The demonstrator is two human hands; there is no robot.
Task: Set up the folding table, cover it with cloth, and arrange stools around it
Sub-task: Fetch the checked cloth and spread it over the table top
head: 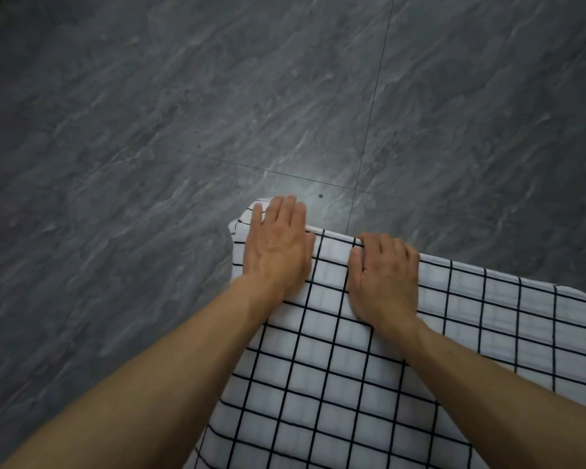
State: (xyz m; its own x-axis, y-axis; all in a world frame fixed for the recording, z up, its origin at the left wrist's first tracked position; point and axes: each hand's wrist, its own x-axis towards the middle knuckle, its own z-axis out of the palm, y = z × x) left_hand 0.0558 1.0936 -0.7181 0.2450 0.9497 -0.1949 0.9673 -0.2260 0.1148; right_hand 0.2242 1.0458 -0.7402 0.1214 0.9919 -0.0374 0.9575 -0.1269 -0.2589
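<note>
Both hands lie on the cloth [352, 367] at the table's far edge, left hand [278, 248] flat by the corner, right hand [384, 275] curling its fingers over that edge, which runs rightward.

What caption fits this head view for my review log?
Both hands, left hand flat and right hand curled over the far edge, smooth a checked cloth above a grey tiled floor.

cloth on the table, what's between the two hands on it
In the head view, only a bare strip of the checked cloth lies between the left hand and the right hand; nothing rests there.
</note>
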